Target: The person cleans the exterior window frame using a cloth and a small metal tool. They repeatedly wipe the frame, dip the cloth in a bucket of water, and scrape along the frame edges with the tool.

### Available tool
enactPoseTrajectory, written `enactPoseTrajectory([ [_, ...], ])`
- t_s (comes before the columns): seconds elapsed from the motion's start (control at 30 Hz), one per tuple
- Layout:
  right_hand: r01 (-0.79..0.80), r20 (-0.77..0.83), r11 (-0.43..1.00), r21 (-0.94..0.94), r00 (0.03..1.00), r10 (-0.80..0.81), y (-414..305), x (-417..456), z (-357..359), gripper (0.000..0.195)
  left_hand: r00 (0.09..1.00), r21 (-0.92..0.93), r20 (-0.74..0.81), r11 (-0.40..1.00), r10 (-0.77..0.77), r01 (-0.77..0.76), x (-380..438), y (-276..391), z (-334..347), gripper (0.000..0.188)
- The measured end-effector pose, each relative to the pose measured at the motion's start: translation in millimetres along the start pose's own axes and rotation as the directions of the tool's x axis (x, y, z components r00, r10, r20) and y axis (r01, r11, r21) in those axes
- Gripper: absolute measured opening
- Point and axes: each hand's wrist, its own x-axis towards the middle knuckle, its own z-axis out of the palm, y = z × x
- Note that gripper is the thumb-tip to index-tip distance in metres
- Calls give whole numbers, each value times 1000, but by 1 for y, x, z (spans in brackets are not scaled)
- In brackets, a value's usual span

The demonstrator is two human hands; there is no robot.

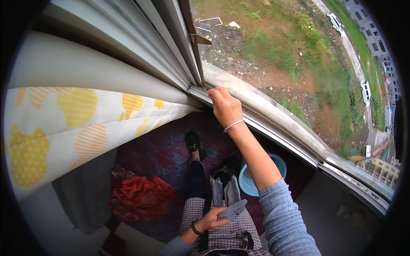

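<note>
My left hand (211, 219), with a dark band at the wrist, holds a folded grey cloth (233, 209) above a checked apron (224, 236). More grey cloth (226, 192) lies along the apron just beyond it. My right hand (226, 107), wearing a pale bangle (233, 125), reaches to the white window track (266, 126) near the corner of the window frame (196, 72). Its fingers are bent downward at the track; their tips are hidden, so whether they grip anything cannot be seen.
A light blue basin (248, 184) stands on the dark patterned floor under my right forearm. Red patterned fabric (144, 195) lies at the left. A curtain with yellow prints (77, 118) spreads across the left side. Outside, the ground (282, 64) lies far below the window.
</note>
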Motion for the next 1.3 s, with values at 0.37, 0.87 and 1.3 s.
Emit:
enactPoseTrajectory([
  [0.37, 74, 262, 968, -241, 965, -8, -10, 17, -4, 8, 1000, 23, -1, 1000, 2, -2, -2, -3, -3, 47],
  [0.87, 88, 125, 976, -201, 990, -64, -3, -3, -33, 18, 999, -14, 8, 999, 32, -32, -2, -3, -2, 42],
  [1.3, 98, 44, 984, -149, 995, -93, 0, -4, -30, 23, 999, -43, 2, 998, 42, -41, 0, -2, 2, 39],
])
